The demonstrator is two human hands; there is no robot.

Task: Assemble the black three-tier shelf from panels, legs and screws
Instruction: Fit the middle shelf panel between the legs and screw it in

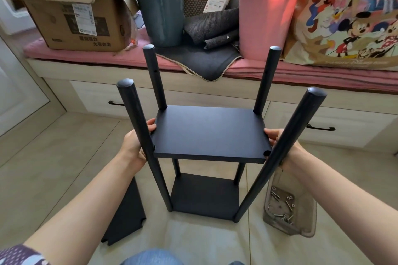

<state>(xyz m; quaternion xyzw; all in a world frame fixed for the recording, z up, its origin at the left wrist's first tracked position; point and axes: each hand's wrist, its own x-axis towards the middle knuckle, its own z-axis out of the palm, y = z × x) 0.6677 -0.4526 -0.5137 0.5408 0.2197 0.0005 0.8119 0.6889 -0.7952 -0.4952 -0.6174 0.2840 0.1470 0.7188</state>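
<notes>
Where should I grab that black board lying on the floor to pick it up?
Grab the spare panel by its long edges, near the middle, from above. It lies flat left of the shelf, and its notched corners give fingers little to hold.

I count four black legs (142, 142), three black panels (210, 133), two buckets (161, 13), one cardboard box (71, 11), and one clear tray (286, 211) of loose screws (282, 202).

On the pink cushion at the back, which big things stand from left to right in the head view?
cardboard box → grey bin → pink bucket → cartoon bag
</notes>
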